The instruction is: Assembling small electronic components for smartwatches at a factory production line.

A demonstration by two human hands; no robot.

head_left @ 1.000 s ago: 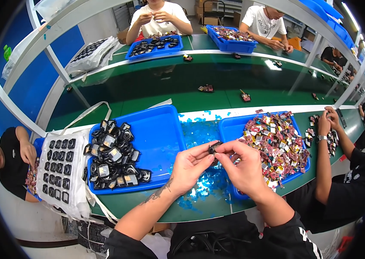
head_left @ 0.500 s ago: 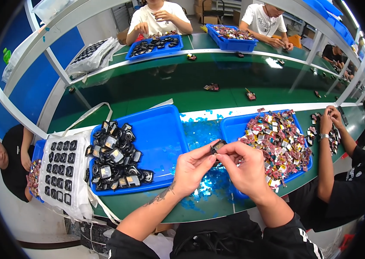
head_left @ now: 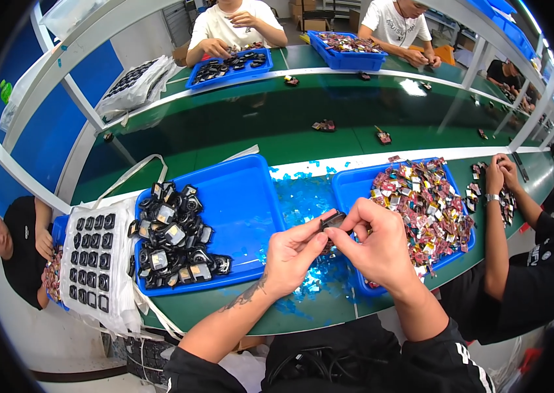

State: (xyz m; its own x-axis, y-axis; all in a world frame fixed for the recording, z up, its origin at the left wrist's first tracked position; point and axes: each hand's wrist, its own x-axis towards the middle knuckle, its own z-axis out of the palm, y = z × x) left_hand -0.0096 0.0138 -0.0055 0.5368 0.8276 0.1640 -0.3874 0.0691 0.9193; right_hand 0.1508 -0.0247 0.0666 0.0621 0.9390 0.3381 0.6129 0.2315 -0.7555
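A small black plastic housing is pinched between the thumb and fingers of my left hand. My right hand meets it from the other side. Its thumb is on the housing, and the index finger curls above; the exact contact of the other fingertips is hidden. Below my hands, shiny blue film scraps litter the green bench. Left of them stands a blue tray with a heap of black housings along its left side. To the right, another blue tray holds piled red circuit boards with silvery and yellow parts.
A white stack of trays with rows of black housings stands at far left. Beyond the bench runs a green belt carrying scattered small assemblies. White frame posts rise around it. A co-worker's hands work close on the right.
My right hand has risen slightly, its index finger lifting off the housing's top. The left hand keeps its hold. The assemblies on the belt have drifted a little to the right.
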